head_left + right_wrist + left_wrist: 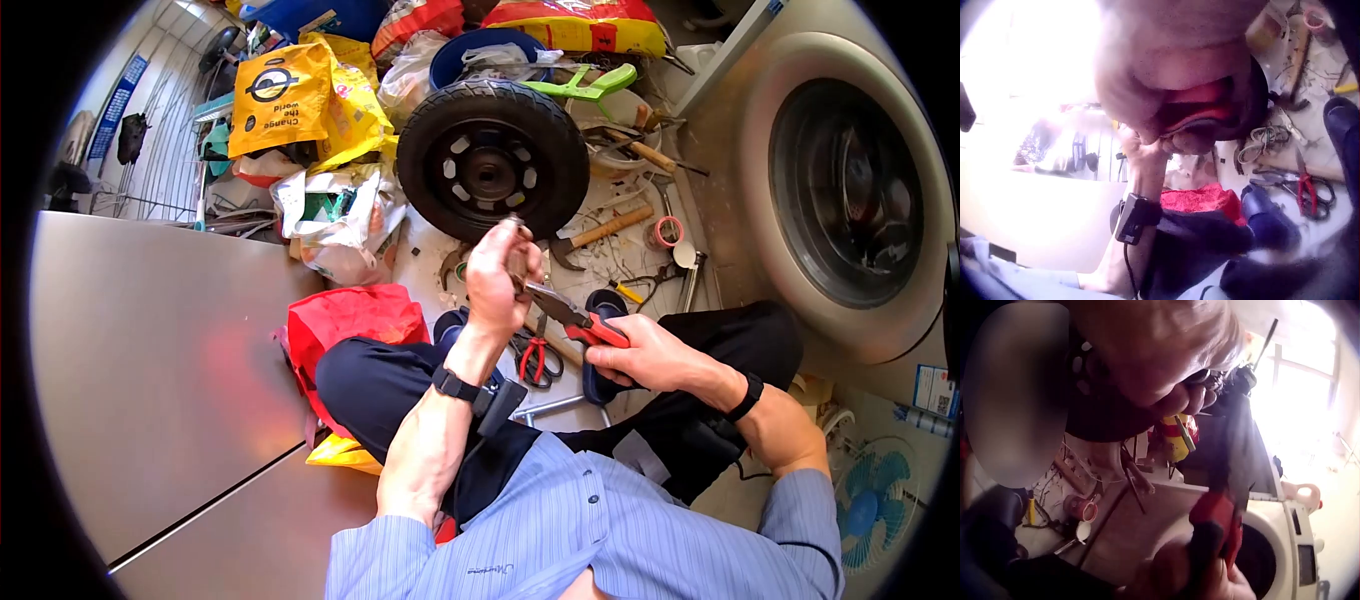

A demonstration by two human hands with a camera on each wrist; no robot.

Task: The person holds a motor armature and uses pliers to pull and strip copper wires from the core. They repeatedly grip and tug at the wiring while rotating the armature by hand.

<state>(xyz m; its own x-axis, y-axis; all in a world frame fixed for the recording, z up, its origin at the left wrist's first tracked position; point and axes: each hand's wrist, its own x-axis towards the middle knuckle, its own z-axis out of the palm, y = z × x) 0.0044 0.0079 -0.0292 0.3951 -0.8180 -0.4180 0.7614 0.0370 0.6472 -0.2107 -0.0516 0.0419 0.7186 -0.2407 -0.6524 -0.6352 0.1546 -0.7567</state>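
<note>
The left hand (497, 280) pinches a small part (516, 262), raised before the wheel (492, 158). The right hand (640, 352) grips red-handled pliers (575, 318), their jaws meeting that part.

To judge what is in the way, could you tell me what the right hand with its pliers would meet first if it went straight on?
Probably the left hand: the right hand aims the pliers at the small part it holds. The wheel lies beyond, though depth is unclear.
</note>
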